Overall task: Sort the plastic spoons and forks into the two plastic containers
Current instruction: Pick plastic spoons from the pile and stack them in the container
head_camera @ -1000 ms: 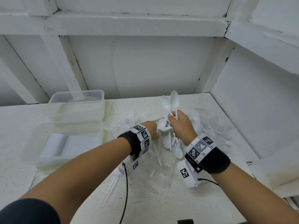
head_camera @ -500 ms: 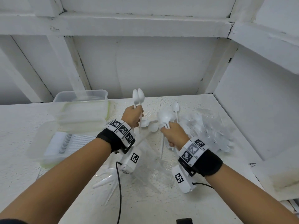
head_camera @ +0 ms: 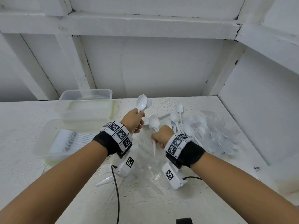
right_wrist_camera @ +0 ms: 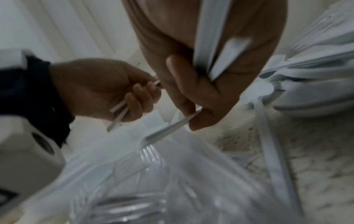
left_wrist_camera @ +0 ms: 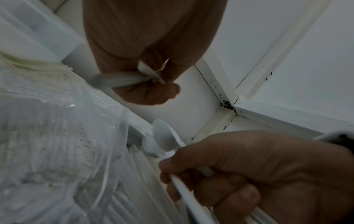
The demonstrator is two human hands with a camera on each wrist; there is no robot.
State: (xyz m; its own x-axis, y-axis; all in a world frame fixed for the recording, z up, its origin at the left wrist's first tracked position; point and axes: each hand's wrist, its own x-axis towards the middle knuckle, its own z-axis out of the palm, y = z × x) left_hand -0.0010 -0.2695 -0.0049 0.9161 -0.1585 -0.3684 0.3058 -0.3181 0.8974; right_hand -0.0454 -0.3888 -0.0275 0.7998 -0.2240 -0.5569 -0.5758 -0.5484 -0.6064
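My left hand grips the handles of two white plastic spoons, bowls upright above the fist. Just to its right, my right hand grips a few more white spoons, bowls up and a handle sticking out below. The wrist views show both fists closed on the handles. More loose spoons and a fork lie behind the hands. At the left stand a clear empty container and, nearer, a container holding a row of stacked white cutlery.
Crumpled clear plastic bags with more cutlery lie right of the hands, another bag under the wrists. A stack of lids sits between the containers. A loose white handle lies near the front. White walls close the back and right.
The two spoons passed from my right hand to my left, which drew them back to the left. My right hand then took more spoons from the pile and lifted them.
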